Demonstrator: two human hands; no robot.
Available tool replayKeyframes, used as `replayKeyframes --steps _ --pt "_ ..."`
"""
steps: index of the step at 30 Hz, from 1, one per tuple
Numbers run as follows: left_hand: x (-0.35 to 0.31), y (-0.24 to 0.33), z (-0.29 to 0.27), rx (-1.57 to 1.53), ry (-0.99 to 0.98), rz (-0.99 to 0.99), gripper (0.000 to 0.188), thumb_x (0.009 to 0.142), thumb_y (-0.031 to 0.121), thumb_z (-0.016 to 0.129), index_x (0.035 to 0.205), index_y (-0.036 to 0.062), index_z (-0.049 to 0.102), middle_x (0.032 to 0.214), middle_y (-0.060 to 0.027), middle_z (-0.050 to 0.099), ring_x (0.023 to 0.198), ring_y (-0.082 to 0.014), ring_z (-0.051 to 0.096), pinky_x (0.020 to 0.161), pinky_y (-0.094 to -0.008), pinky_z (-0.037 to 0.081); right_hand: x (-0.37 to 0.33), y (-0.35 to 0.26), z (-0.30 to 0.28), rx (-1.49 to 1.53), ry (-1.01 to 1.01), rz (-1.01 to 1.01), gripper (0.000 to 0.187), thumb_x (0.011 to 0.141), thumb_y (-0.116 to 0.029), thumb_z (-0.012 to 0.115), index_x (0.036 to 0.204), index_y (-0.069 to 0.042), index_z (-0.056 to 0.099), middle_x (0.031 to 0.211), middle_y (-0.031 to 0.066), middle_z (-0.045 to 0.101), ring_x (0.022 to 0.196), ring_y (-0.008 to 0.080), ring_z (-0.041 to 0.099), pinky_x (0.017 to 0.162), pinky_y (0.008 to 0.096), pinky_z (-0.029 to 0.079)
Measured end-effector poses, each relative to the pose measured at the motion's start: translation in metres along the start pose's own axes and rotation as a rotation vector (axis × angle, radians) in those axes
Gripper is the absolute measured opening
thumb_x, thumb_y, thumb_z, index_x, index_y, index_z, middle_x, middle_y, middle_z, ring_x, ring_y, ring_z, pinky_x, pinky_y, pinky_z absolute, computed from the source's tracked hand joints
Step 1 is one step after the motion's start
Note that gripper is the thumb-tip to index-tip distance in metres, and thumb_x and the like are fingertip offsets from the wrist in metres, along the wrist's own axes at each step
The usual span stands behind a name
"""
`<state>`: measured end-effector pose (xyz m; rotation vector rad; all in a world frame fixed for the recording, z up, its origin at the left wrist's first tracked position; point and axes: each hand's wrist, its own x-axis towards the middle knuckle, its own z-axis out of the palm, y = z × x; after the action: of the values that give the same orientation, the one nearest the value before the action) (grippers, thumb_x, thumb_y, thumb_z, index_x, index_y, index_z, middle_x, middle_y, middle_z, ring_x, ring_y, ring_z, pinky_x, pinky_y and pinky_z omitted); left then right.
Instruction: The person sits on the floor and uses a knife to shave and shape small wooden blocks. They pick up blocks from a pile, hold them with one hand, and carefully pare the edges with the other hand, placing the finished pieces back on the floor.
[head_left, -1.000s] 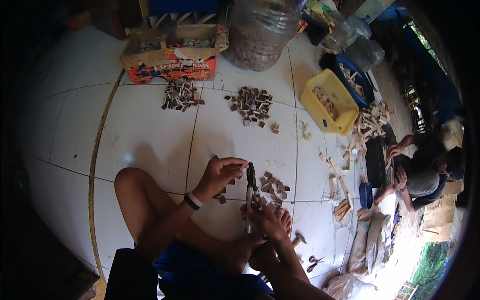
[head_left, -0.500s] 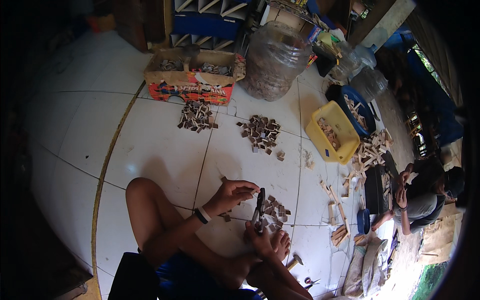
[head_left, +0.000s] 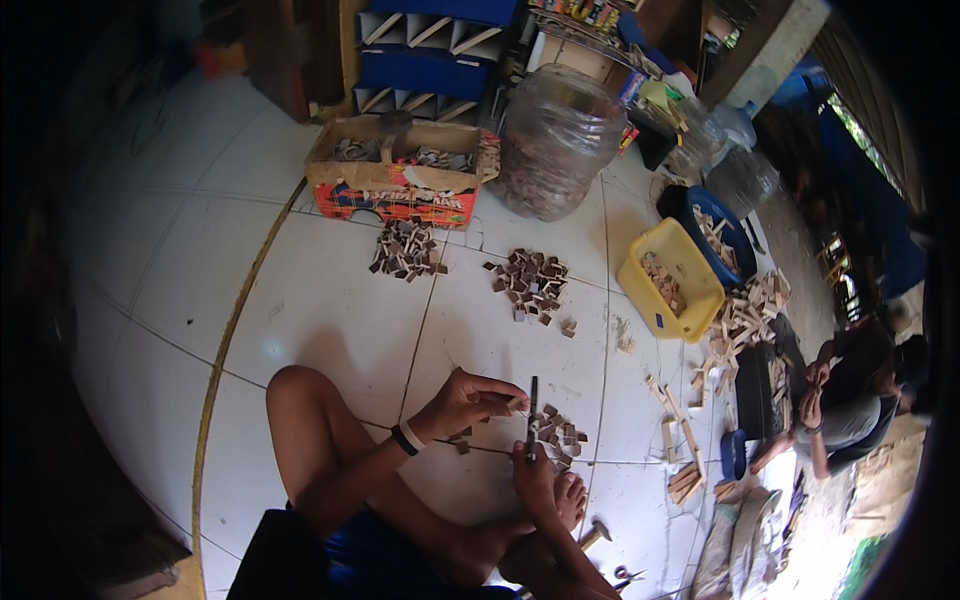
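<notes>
On the white tiled floor [head_left: 330, 310], left fingers [head_left: 500, 397] pinch a small wooden piece [head_left: 514, 403]; right unclear.

Person seated on floor, arms bare to above the elbow, no sleeves in view; legs bare from the knee down, feet [head_left: 560, 500] bare, no shoes or socks. Left hand [head_left: 465, 402] carries a wristband [head_left: 404, 438] at the wrist, dark with a pale strip beside it; right hand [head_left: 535, 478] shows no band or ring that can be made out. Blue shorts [head_left: 365, 555] at the lap, with a dark garment [head_left: 275, 560] at the lower edge of view.
</notes>
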<state>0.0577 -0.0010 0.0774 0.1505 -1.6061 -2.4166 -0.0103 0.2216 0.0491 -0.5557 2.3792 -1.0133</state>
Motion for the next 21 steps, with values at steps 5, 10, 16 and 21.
replayKeyframes --steps 5,10,16,21 --pt "-0.001 -0.003 -0.02 0.281 -0.214 -0.199 0.028 0.094 0.007 0.074 0.119 -0.0054 0.071 0.111 -0.0098 0.075 0.106 -0.0156 0.07 0.095 -0.0308 0.056 -0.014 -0.008 -0.026 0.117 -0.077 0.193 0.048 0.106 -0.045 0.055 0.126 -0.002 0.062 0.101 0.0132 0.072 0.086 0.0264 0.067 0.079 0.0398 0.054" --pt "0.011 -0.015 -0.065 -0.057 0.83 0.265 0.063 0.09 0.006 0.078 0.147 0.0022 0.05 0.137 -0.0116 0.063 0.119 -0.0199 0.062 0.105 -0.0324 0.05 -0.005 0.006 -0.034 0.474 -0.168 0.28 0.05 0.108 -0.045 0.052 0.133 -0.001 0.058 0.121 0.0151 0.067 0.117 0.0282 0.064 0.094 0.0433 0.054" --pt "-0.003 -0.024 -0.096 0.493 0.737 -0.156 0.045 0.084 -0.003 0.075 0.127 0.0065 0.067 0.14 -0.0107 0.059 0.117 -0.0217 0.061 0.098 -0.0346 0.05 -0.003 0.025 -0.028 0.681 -0.189 0.295 0.056 0.108 -0.054 0.044 0.135 -0.009 0.061 0.128 0.0124 0.07 0.119 0.0247 0.066 0.104 0.0362 0.05" --pt "0.002 -0.037 -0.065 1.354 0.288 0.138 0.04 0.074 -0.007 0.073 0.11 0.012 0.074 0.114 -0.0067 0.067 0.125 -0.0347 0.051 0.106 -0.0478 0.042 -0.002 0.019 -0.033 0.707 -0.192 0.331 0.048 0.11 -0.042 0.049 0.132 0.0 0.058 0.124 0.0131 0.065 0.12 0.0264 0.064 0.093 0.042 0.056"
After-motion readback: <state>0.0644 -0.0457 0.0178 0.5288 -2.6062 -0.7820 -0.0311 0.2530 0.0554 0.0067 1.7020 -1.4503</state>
